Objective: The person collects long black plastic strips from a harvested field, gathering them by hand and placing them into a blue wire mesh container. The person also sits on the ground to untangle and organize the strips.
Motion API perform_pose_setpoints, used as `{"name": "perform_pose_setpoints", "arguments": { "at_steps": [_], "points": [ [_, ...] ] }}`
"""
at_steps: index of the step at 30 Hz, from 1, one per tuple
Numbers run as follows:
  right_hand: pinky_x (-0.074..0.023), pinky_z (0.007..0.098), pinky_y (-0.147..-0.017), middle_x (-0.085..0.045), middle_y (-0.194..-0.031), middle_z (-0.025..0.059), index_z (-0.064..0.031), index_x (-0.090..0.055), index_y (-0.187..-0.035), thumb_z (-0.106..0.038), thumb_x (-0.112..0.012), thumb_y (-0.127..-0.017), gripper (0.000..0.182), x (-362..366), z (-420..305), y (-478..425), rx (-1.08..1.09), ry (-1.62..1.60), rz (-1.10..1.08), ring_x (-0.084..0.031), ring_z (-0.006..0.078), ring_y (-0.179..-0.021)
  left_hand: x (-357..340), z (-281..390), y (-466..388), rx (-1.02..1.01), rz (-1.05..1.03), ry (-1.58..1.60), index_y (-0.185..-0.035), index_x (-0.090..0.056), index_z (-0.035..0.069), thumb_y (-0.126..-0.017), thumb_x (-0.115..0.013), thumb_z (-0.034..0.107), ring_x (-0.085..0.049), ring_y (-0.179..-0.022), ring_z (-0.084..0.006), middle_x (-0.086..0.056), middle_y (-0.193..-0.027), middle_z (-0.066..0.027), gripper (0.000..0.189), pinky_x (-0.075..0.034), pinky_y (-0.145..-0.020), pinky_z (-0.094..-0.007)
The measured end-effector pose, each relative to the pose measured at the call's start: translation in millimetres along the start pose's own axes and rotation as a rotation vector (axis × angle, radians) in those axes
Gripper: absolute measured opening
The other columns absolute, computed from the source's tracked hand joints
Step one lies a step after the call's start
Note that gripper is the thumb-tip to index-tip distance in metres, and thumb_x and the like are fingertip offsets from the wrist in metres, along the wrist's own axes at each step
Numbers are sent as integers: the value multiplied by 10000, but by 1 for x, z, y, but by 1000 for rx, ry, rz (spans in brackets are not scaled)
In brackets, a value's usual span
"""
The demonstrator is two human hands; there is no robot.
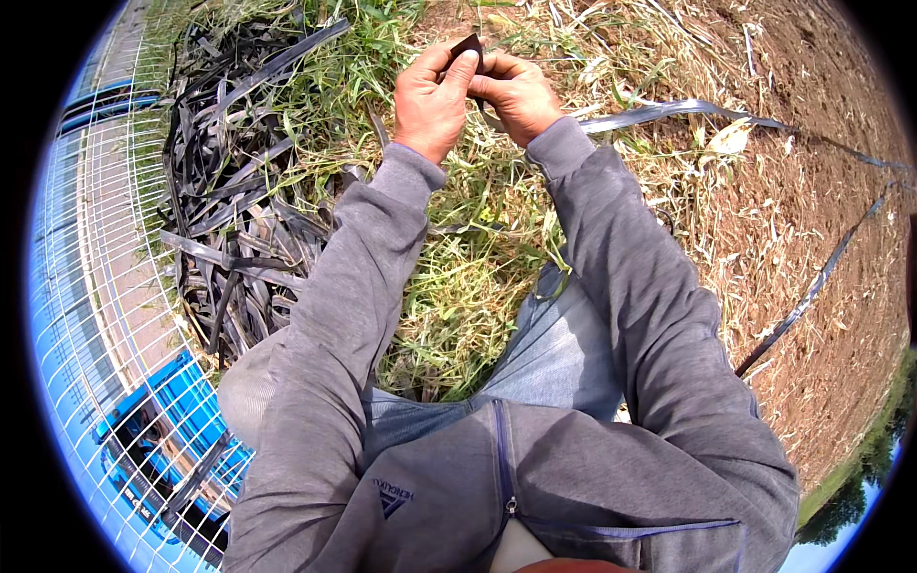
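Note:
At the top middle, my left hand (437,100) and my right hand (517,93) meet over the grass, both pinching a dark piece of flat plastic strip (467,49). Its pointed end sticks up between the thumbs and fingers. From beneath my right hand a long grey flat strip (645,113) runs off to the right over dry straw and soil; whether it is one with the held piece is hidden by the fingers. To the left of my left hand lies a large tangled heap of black and grey flat strips (236,172).
White wire mesh fence (107,236) curves along the left, with a blue machine (179,430) behind it. Cut grass (458,286) lies between my bent legs in jeans. Another dark strip (817,286) crosses the brown soil (824,215) at the right.

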State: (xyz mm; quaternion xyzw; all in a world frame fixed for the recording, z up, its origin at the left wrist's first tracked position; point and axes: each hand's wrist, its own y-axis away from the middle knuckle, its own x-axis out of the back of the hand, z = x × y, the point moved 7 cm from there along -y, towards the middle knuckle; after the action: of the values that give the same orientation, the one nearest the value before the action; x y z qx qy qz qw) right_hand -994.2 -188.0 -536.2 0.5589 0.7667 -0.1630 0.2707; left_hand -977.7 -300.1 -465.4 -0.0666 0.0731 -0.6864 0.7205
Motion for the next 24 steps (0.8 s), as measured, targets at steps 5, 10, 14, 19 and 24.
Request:
{"name": "perform_pose_setpoints", "arguments": {
  "at_steps": [5,10,14,19,24],
  "points": [
    [-480,231,-636,-686,-867,18,-19,-681,-1047,-70,-755,-860,207,-8,-6,14,-86,49,-84,-620,82,-743,16,-4,9,65,82,-20,-1017,-741,-23,-936,-690,63,-617,-795,-68,-717,-897,-16,129,-493,-703,-210],
    [-536,282,-834,-700,-986,45,-7,-679,-1106,-129,-722,-906,239,1,-26,18,53,105,-12,-655,124,-897,14,-12,19,128,4,-179,-950,-755,-10,-878,-758,103,-596,-720,-57,-698,-806,1,134,-484,-635,-229],
    [-537,254,-742,-700,-907,31,4,-702,-1046,-116,-713,-915,177,7,-25,21,-1,193,17,-645,108,-795,18,-29,26,190,28,-148,-957,-744,-11,-873,-763,84,-586,-711,-54,-692,-814,10,128,-467,-622,-212],
    [-536,266,-697,-718,-865,41,1,-726,-1012,-87,-739,-884,156,10,-31,23,8,269,88,-652,109,-759,1,-8,27,111,38,-82,-1050,-728,-8,-913,-712,52,-608,-744,-63,-714,-908,-27,151,-497,-656,-209],
    [-535,251,-669,-707,-871,57,25,-708,-1023,-60,-716,-894,154,8,-28,25,-3,273,108,-639,106,-730,12,-16,23,101,-4,-221,-1011,-731,-21,-918,-697,44,-649,-802,-85,-723,-900,-49,118,-534,-725,-226]
  ]
}}
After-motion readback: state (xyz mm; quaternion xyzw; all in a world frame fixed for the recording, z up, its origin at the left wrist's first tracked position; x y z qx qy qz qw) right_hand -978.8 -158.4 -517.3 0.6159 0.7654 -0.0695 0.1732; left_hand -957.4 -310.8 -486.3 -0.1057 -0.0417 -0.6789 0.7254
